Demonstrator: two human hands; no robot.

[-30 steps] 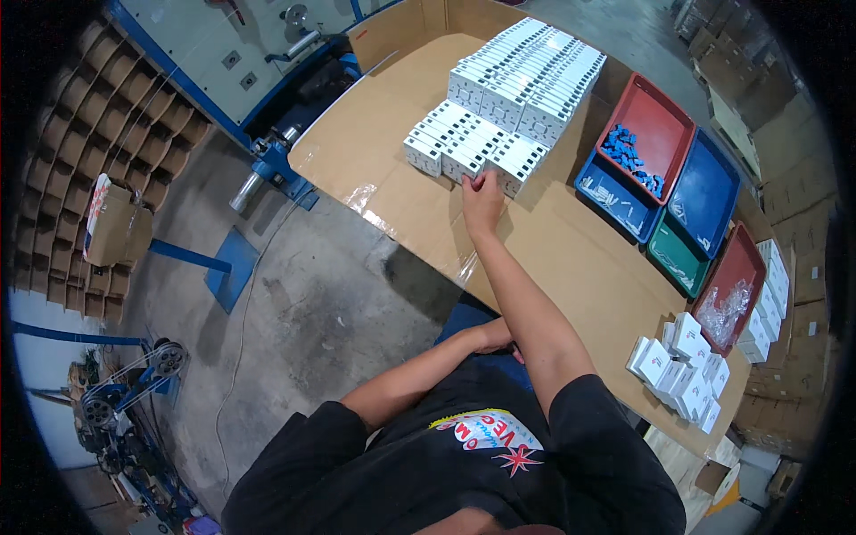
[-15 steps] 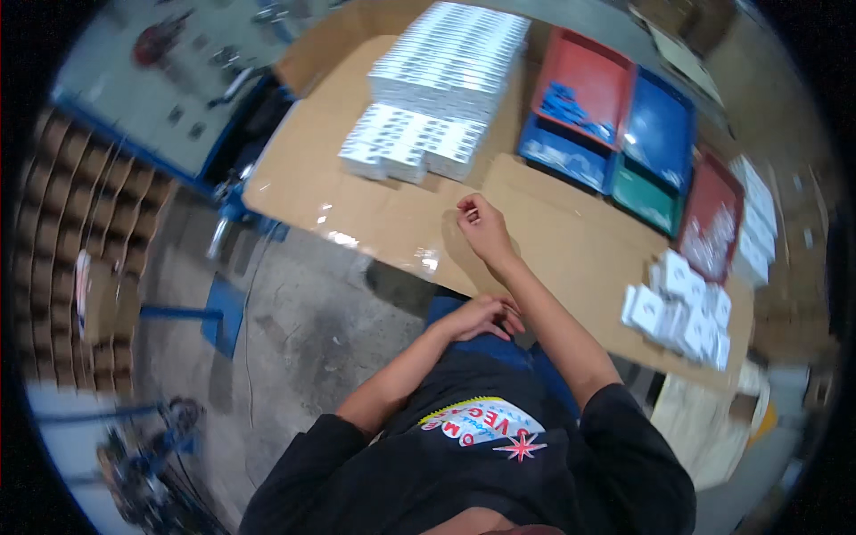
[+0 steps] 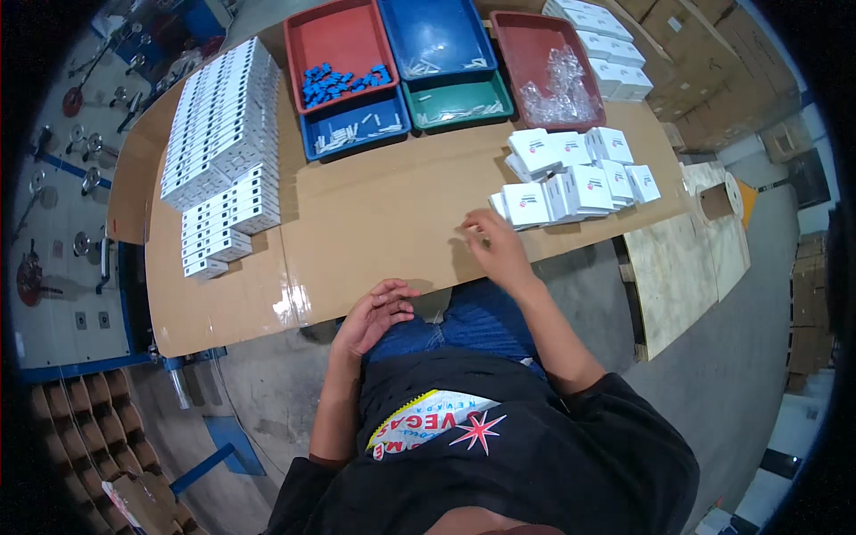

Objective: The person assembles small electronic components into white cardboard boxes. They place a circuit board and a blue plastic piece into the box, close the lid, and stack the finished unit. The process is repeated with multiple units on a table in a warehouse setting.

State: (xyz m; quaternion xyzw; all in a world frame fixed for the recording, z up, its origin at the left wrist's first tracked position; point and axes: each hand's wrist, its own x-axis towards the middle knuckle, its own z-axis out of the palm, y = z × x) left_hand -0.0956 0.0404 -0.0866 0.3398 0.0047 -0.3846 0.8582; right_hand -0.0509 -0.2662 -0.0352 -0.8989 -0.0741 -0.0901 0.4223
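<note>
My right hand point(image 3: 497, 252) hovers over the front of the cardboard-covered table point(image 3: 374, 214), its fingers loosely bent and apart, with nothing visible in them. Just beyond it, to the right, lies a loose pile of small white boxes point(image 3: 588, 189). My left hand point(image 3: 376, 316) is above my lap at the table's front edge, palm turned up, fingers spread and holding nothing. On the left side of the table stands a large block of stacked white boxes point(image 3: 223, 111), with lower rows point(image 3: 234, 212) at its near end.
Along the back, a red tray point(image 3: 334, 40) holds blue pieces; a blue tray point(image 3: 437, 31), a smaller blue tray point(image 3: 357, 134) and a green tray point(image 3: 459, 100) hold small pale parts. Clear plastic pieces fill part of another red tray point(image 3: 526, 40). More white boxes point(image 3: 606, 49) stand beside it.
The view has swung right. My right hand has moved from near the stacked boxes toward the loose pile. My left hand has moved left, away from the right forearm, and turned palm up.
</note>
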